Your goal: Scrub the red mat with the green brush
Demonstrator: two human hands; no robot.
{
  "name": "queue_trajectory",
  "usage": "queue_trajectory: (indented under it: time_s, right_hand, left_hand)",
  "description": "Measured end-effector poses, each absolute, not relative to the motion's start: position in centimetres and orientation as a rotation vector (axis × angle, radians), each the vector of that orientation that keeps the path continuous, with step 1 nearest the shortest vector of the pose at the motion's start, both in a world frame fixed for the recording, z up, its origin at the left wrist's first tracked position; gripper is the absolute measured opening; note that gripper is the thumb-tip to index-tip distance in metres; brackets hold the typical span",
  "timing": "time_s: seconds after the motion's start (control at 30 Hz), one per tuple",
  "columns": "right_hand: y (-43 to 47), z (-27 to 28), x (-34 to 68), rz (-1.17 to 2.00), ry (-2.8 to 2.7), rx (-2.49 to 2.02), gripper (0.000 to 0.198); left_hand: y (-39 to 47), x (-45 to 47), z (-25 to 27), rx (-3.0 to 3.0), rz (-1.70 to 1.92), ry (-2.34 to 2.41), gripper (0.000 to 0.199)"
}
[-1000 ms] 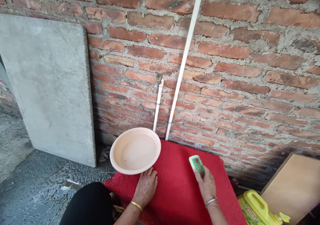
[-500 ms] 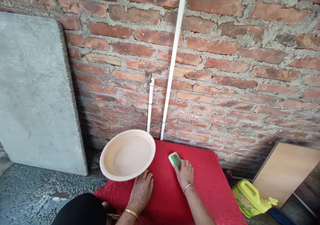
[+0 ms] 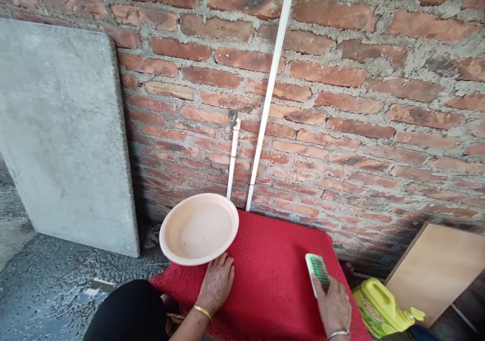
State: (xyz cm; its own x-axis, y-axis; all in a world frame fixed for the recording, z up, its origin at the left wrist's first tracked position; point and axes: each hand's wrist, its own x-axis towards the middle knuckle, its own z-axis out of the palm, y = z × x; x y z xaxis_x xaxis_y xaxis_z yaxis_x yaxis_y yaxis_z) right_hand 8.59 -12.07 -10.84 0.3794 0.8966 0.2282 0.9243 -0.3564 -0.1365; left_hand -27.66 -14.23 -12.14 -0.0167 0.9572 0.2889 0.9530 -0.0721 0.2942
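Observation:
A red cloth point(image 3: 276, 260) covers a low, flat surface in front of me. My right hand point(image 3: 334, 305) grips a green and white scrub brush point(image 3: 317, 270) near the cloth's right side, its bristles turned to the right. Lying flat on the cloth, my left hand point(image 3: 216, 283) has its fingers stretched out, with the tips by the rim of a pale pink basin point(image 3: 166, 247). The basin stands on the cloth's back left corner and overhangs its edge. Inside it are only a few dark specks.
A concrete slab point(image 3: 68, 134) leans on the brick wall point(image 3: 333, 73) at left, over wet floor point(image 3: 71, 295). White pipes point(image 3: 267, 101) and a tap point(image 3: 232, 118) are on the wall. At right stand a yellow jug point(image 3: 382, 305) and a wooden board point(image 3: 441, 265).
My right hand has moved right and toward me with the brush, which has turned more upright in view. My left hand stays on the cloth by the basin. The view has shifted slightly left.

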Motion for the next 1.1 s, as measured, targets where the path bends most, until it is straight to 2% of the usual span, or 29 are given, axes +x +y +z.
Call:
queue_trajectory:
  time_s: [0.13,0.33,0.5,0.77,1.1]
  right_hand:
    - [-14.0,-12.0,3.9,-0.178,-1.808,-2.309,0.061]
    - [-11.9,-9.2,2.6,-0.23,-1.975,-2.224,0.069]
    - [-9.5,-8.1,1.5,-0.094,-2.116,-2.299,0.07]
    - [-9.7,-9.1,0.5,-0.159,-2.231,-2.377,0.054]
    - [-10.0,-8.9,1.1,-0.136,-2.327,-2.234,0.048]
  left_hand:
    - [-14.3,-27.8,-12.0,2.195,0.676,2.127,0.029]
    - [-14.4,-27.7,-11.6,2.183,0.692,2.125,0.028]
    - [-14.4,-27.6,-11.5,2.188,0.657,2.118,0.028]
    - [-14.4,-27.5,-11.1,2.186,0.62,2.119,0.028]
    - [-14.5,-27.3,-10.8,2.134,0.676,2.086,0.027]
